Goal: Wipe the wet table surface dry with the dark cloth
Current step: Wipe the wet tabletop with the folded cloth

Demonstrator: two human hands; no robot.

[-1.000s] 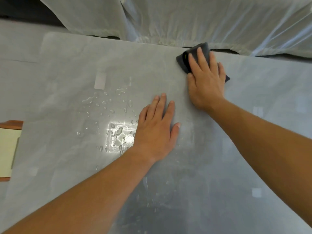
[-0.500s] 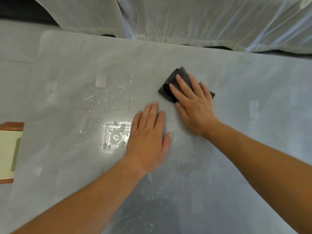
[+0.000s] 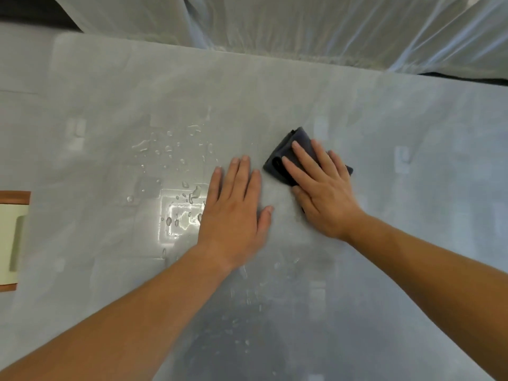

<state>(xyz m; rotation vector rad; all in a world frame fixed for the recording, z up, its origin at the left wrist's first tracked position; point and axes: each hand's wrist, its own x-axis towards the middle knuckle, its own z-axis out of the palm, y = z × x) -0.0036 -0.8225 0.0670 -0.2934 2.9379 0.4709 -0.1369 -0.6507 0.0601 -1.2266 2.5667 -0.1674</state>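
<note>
A folded dark cloth (image 3: 283, 156) lies on the grey table (image 3: 412, 215), just right of centre. My right hand (image 3: 320, 188) presses flat on the cloth with fingers spread, covering most of it. My left hand (image 3: 235, 207) rests palm down on the table right beside it, holding nothing. Water drops (image 3: 170, 152) are scattered to the left of my left hand, with a shiny wet patch (image 3: 178, 215) at its edge. More small drops (image 3: 247, 298) lie near the table's front, between my forearms.
White sheeting (image 3: 302, 26) hangs along the table's far edge. A wooden-framed pale object (image 3: 11, 240) sits past the table's left edge. The table's left edge runs down near the view's left side.
My right hand has dragged the cloth from the table's far edge toward me and to the left, ending beside my left hand. My left hand has stayed flat in place.
</note>
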